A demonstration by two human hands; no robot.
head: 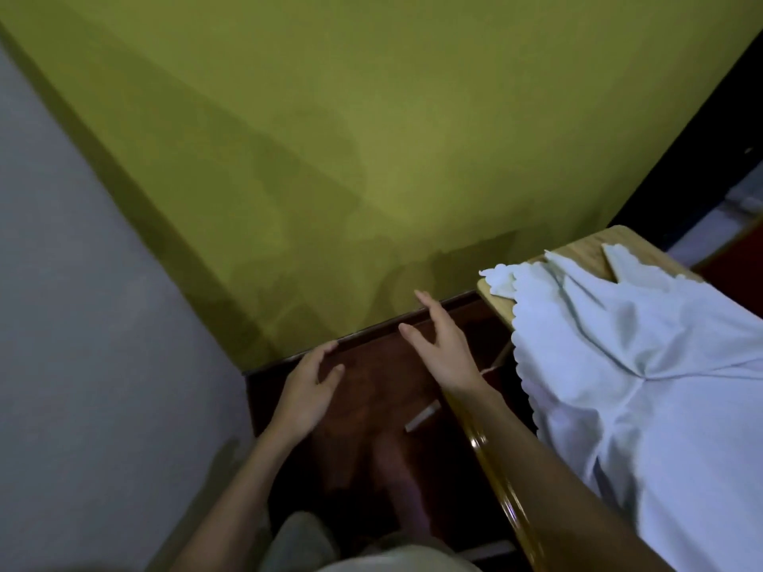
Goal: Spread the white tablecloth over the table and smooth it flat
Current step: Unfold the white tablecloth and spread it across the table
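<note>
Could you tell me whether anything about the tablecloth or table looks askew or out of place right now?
Yes. The white tablecloth lies rumpled and creased, with the table bare at its far corner and a scalloped edge folded back there. Both the left hand and right hand are open and off the cloth.

Olive-green wall (330, 117) fills most of the view, meeting a pale grey wall (62, 324) at a corner on the left. Dark reddish-brown floor (371, 398) below. Dark door frame (702, 138) at right. Light is dim; soft shadows on the green.
</note>
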